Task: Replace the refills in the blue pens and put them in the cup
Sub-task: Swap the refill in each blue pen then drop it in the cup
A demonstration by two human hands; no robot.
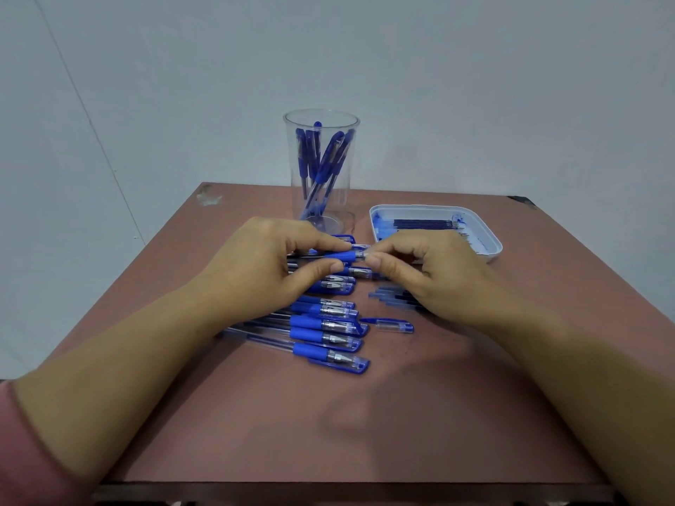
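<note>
My left hand (266, 261) pinches a blue pen (345, 256) at its blue grip, held level above the table. My right hand (420, 266) pinches the clear tip end of the same pen, thumb and forefinger closed on it. Below lies a row of several capped blue pens (325, 325) on the table. A loose pen cap (396, 326) lies to their right. Several loose refills (392, 295) lie under my right hand. A clear cup (321, 169) stands behind, holding several blue pens.
A white tray (491, 237) at the right rear holds several dark refills and shows ink stains. The table (365, 425) is reddish brown, with its front edge close to me. A pale wall rises behind.
</note>
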